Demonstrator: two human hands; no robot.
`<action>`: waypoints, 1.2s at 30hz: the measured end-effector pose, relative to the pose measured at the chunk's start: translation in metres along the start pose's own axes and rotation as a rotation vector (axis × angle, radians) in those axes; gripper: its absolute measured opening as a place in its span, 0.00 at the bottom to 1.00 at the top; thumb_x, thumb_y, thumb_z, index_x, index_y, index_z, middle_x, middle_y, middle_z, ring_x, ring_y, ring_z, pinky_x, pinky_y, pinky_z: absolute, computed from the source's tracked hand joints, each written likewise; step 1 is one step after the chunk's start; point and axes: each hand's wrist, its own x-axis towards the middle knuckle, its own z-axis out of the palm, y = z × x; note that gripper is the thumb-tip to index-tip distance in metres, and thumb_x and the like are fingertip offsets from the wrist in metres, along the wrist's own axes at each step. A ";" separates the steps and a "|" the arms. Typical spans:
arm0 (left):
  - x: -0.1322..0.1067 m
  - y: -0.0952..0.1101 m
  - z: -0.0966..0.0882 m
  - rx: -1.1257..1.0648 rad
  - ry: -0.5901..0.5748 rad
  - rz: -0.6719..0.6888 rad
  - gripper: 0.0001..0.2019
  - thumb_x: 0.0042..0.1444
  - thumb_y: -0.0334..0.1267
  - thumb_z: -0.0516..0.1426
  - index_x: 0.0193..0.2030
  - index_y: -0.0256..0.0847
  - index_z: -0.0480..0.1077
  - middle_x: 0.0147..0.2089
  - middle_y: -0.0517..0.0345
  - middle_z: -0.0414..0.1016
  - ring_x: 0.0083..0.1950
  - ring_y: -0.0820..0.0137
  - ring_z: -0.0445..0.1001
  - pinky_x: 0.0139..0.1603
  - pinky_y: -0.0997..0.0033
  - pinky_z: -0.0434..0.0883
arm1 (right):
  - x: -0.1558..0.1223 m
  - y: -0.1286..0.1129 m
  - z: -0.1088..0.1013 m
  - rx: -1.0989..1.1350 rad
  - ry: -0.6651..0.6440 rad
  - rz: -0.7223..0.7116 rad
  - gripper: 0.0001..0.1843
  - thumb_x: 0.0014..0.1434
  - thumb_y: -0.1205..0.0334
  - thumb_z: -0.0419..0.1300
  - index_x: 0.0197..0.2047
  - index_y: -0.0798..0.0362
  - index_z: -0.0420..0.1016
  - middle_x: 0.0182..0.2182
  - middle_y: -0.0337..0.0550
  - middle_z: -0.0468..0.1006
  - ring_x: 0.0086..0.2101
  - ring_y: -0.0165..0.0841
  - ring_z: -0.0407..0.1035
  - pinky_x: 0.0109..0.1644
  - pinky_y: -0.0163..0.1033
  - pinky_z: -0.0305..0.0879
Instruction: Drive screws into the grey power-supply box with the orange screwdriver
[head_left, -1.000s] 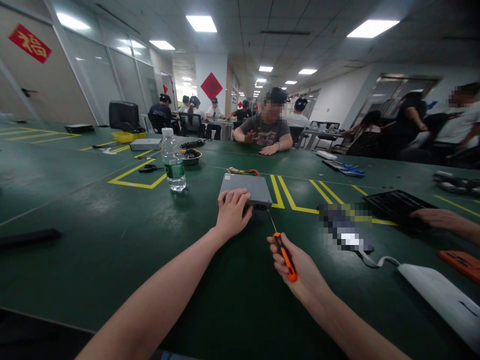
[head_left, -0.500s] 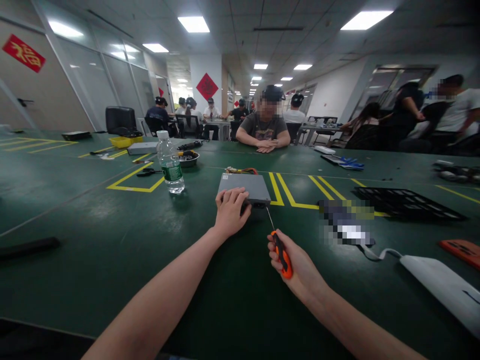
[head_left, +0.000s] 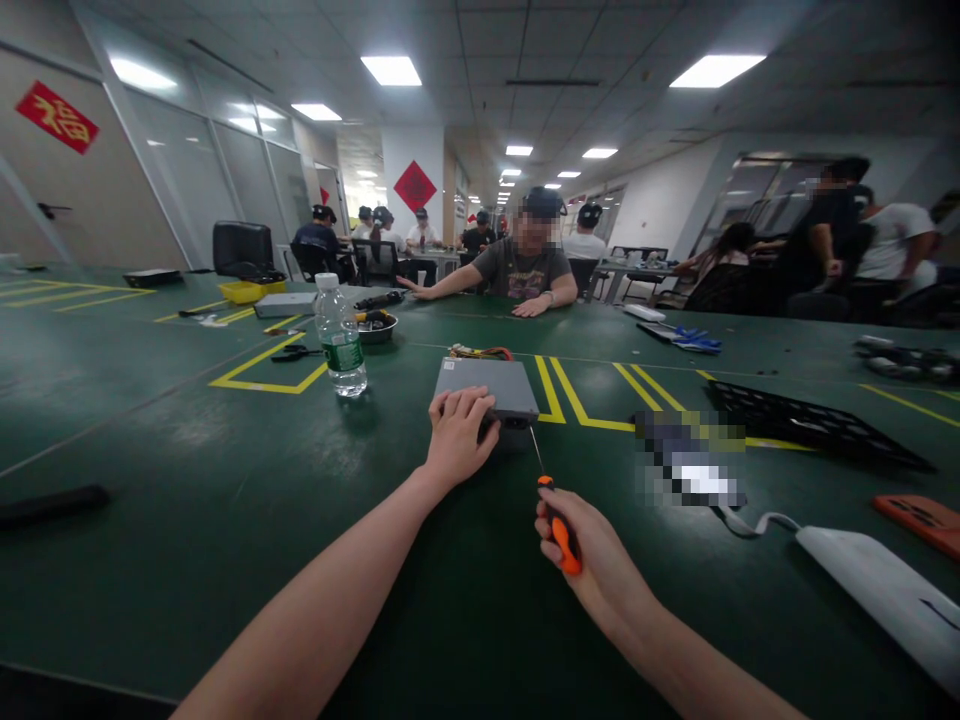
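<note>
A grey metal computer power supply (head_left: 501,385) lies on the green table, with a bundle of coloured cables (head_left: 480,353) at its far edge. My left hand (head_left: 463,433) grips its near left part, fingers over the top and thumb at the near face. In my right hand (head_left: 583,530) is a screwdriver (head_left: 559,535) with an orange and black handle, the fingers wrapped round it. Its thin shaft points up to the near right corner of the power supply, beside the socket. Whether the tip sits in a screw is too small to tell.
Left of the power supply stands a water bottle (head_left: 342,340), with a metal bowl (head_left: 377,326) of tools behind it. On the right lie a black perforated panel (head_left: 814,420), a white power bank (head_left: 877,580) and an orange phone (head_left: 919,522). A person (head_left: 525,265) sits opposite.
The person opposite has parted their hands and stretched one arm out toward the left. My view has tilted up slightly. Both my hands keep their hold, and the screwdriver stays at the same corner.
</note>
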 end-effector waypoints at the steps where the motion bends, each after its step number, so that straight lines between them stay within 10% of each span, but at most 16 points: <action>1: 0.000 0.000 0.000 0.001 0.000 0.001 0.12 0.56 0.40 0.53 0.47 0.47 0.65 0.54 0.57 0.68 0.57 0.63 0.61 0.59 0.56 0.49 | -0.002 -0.001 0.002 -0.028 0.021 -0.012 0.04 0.53 0.66 0.60 0.29 0.55 0.68 0.22 0.36 0.66 0.20 0.22 0.59 0.18 0.25 0.55; 15: 0.000 -0.001 0.001 0.012 -0.003 -0.003 0.12 0.55 0.40 0.53 0.47 0.48 0.64 0.54 0.59 0.68 0.57 0.64 0.61 0.60 0.57 0.49 | -0.005 0.003 0.003 -0.167 0.052 -0.085 0.11 0.50 0.64 0.60 0.38 0.53 0.67 0.26 0.36 0.67 0.20 0.24 0.59 0.18 0.28 0.55; 22: 0.000 -0.002 0.001 0.005 -0.003 -0.003 0.12 0.56 0.40 0.53 0.47 0.48 0.64 0.54 0.59 0.68 0.57 0.65 0.61 0.60 0.57 0.50 | -0.008 -0.009 -0.009 -0.616 0.176 -0.468 0.23 0.41 0.73 0.61 0.43 0.53 0.67 0.39 0.42 0.70 0.39 0.34 0.67 0.46 0.38 0.63; 36: 0.000 -0.002 0.002 0.009 0.005 -0.007 0.12 0.55 0.40 0.53 0.47 0.47 0.64 0.54 0.59 0.68 0.57 0.64 0.61 0.59 0.56 0.50 | -0.010 -0.017 0.002 -0.177 0.113 -0.110 0.03 0.55 0.66 0.57 0.33 0.56 0.65 0.31 0.44 0.75 0.22 0.23 0.61 0.17 0.26 0.52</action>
